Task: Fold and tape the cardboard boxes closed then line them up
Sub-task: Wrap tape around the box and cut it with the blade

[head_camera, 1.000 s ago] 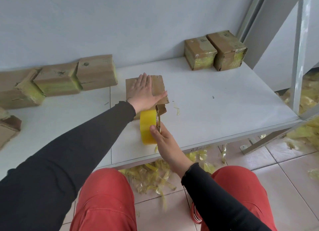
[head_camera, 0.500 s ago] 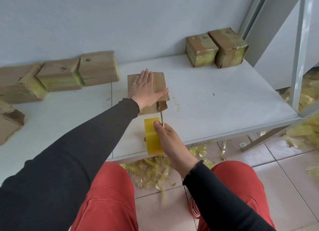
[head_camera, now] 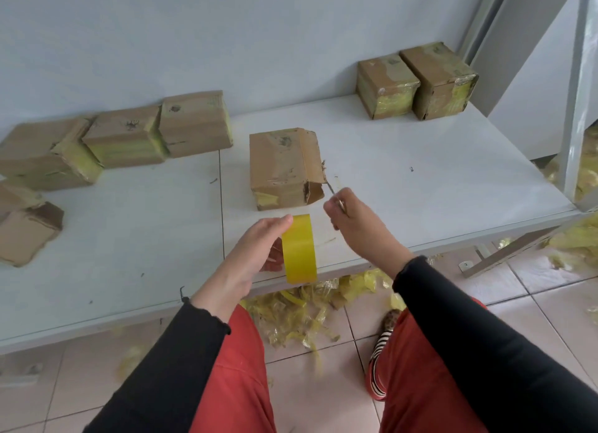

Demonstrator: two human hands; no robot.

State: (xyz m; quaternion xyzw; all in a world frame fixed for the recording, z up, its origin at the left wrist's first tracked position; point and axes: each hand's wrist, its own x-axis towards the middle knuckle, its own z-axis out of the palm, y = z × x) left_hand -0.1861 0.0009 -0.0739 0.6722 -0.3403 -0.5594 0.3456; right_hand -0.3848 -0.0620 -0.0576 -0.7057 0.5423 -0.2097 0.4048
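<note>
A worn cardboard box (head_camera: 284, 167) stands in the middle of the white table (head_camera: 420, 180), its right flap sticking out loose. Just in front of it my left hand (head_camera: 259, 251) grips a yellow tape roll (head_camera: 299, 249) above the table's front edge. My right hand (head_camera: 352, 222) is to the right of the roll and pinches a thin metal blade (head_camera: 331, 188) whose tip points toward the box's lower right corner. Neither hand touches the box.
Two taped boxes (head_camera: 417, 83) sit side by side at the back right. Three boxes (head_camera: 129, 138) stand in a row along the wall at the left, with flattened cardboard (head_camera: 26, 235) at the far left. Yellow tape scraps (head_camera: 307, 306) litter the floor. A metal post (head_camera: 579, 92) rises at right.
My left hand has left the box top and taken the tape roll. My right hand has let go of the roll and moved right, keeping the blade.
</note>
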